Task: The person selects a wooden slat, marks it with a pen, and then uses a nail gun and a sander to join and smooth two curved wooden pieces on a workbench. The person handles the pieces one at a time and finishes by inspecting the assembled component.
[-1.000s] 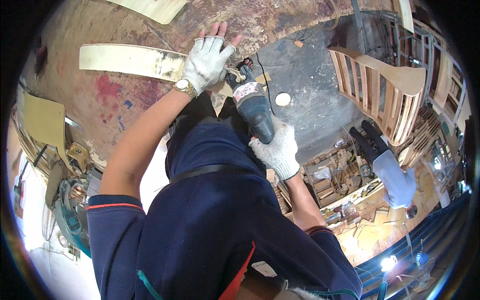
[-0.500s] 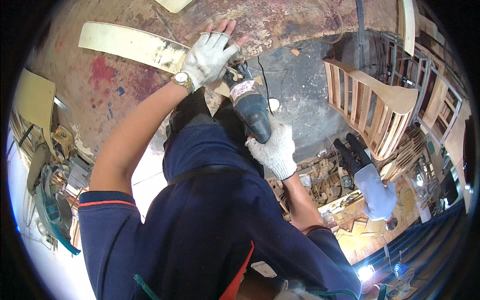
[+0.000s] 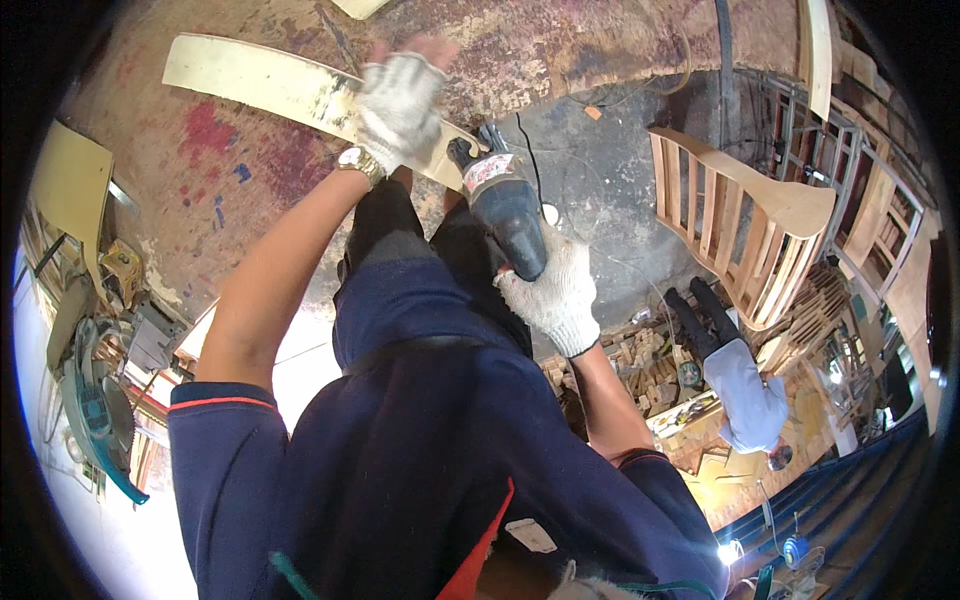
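My left hand, in a white knit glove with bare fingertips, lies over a long, curved pale wooden board. Its fingers are smeared by motion but look stretched out and apart. Dark marks show on the board beside the hand. My right hand, also gloved, is closed around the rear of a dark handheld power tool with a pale label band. The tool's black front end is at the board's right end; whether they touch I cannot tell. The exact kind of tool is unclear.
The board lies over a stained, worn work surface. A slatted wooden frame stands at the right. Beyond it, a person in a light blue shirt is near wood pieces. A green power saw is at the left.
My left hand has drawn back slightly to the left, away from the tool's front, showing more of the board's right end. My right hand still grips the tool, barely shifted.
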A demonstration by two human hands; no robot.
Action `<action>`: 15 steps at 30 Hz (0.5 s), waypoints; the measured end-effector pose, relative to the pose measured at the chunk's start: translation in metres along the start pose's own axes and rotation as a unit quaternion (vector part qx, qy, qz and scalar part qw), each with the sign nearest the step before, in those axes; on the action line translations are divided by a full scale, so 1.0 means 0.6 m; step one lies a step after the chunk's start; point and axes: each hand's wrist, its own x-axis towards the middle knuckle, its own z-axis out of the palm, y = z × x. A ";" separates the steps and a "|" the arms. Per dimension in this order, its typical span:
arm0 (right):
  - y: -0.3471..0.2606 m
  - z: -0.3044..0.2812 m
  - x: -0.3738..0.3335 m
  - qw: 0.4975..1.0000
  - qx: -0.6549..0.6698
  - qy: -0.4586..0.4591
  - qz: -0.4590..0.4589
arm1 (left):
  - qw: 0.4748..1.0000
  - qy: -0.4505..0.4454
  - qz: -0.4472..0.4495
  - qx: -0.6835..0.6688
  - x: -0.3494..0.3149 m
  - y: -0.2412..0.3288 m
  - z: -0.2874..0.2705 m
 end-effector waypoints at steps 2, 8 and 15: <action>0.001 0.003 -0.001 1.000 -0.006 0.010 -0.009 | 0.987 0.082 -0.138 0.031 0.001 -0.004 0.004; 0.006 0.033 -0.024 0.999 -0.003 0.037 -0.007 | 0.991 0.017 -0.090 0.099 -0.007 -0.028 0.014; 0.006 0.045 -0.031 0.999 -0.007 0.043 0.006 | 0.995 -0.021 -0.059 0.072 -0.006 -0.029 0.020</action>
